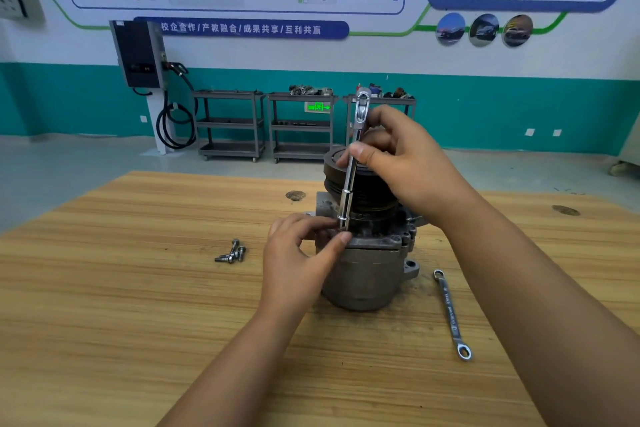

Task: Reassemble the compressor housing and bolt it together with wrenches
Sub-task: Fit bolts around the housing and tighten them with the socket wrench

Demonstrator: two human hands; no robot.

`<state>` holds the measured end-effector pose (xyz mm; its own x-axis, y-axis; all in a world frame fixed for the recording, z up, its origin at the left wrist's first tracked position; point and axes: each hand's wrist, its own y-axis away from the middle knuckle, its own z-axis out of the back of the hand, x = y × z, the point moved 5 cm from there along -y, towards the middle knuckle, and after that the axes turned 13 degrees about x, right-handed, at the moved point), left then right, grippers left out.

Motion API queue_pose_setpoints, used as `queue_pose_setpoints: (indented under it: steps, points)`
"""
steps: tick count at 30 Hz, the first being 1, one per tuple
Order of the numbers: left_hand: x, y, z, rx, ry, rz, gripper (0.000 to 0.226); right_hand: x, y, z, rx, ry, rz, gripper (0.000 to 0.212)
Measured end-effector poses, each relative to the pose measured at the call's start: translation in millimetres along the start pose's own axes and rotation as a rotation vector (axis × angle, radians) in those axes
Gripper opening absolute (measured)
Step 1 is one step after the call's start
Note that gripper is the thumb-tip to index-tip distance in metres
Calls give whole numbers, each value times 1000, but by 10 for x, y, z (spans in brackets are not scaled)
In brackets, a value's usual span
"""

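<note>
Two hands shared one tool. The left hand (298, 253) had its thumb and forefinger closed in a pinch on the lower tip of the socket wrench (350, 180), where it met the upper flange of the compressor housing (367, 274). The right hand (408, 163) pinched the same shaft higher up between thumb and curled fingers, just below the ratchet head.

The tool's long axis stood nearly upright, leaning slightly right at the top. Its working end pointed straight down, just beside the black pulley (377, 198). We could not see whether a bolt sat under the socket, since the left fingertips (344, 236) covered that spot. We judged that the coming move turned on this vertical line. The left hand was nearer the seat and suited to steadying. The right hand was nearer the head and suited to turning.

The housing stood on end near the middle of the wooden table (138, 288), pulley uppermost.

Counts:
- One housing.
- One socket wrench.
- One ring spanner (451, 314), lying flat to the right of the housing, apart from it and untouched.
- One small heap of loose bolts (231, 251) to the left, nearer the left hand. We made out three or four, but they overlapped too much for a firm count.
</note>
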<state>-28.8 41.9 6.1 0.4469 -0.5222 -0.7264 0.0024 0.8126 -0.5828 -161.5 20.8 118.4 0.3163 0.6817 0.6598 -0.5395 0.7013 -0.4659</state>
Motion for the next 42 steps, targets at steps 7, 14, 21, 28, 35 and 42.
queue_pose_setpoints:
  steps: [7, 14, 21, 28, 35, 42]
  points:
    - [-211, -182, 159, 2, 32, -26, 6, -47, -41, -7, -100, 11, -15, 14]
    - [-266, -316, 82, 57, 102, 94, 19, -92, -63, -48, -66, 37, -41, 6]
    - [-213, -317, 113, 125, 196, 142, 11, -97, -53, -41, 18, -20, -70, 19]
    - [-243, -315, 150, 80, 133, 76, 8, -88, -44, -39, -79, 21, -57, 9]
    - [-279, -297, 133, 96, 89, 46, 12, -106, -37, -7, -20, -122, -66, 12]
    - [-324, -284, 100, 49, 99, 25, 20, -94, -34, -35, -30, -109, -43, 8]
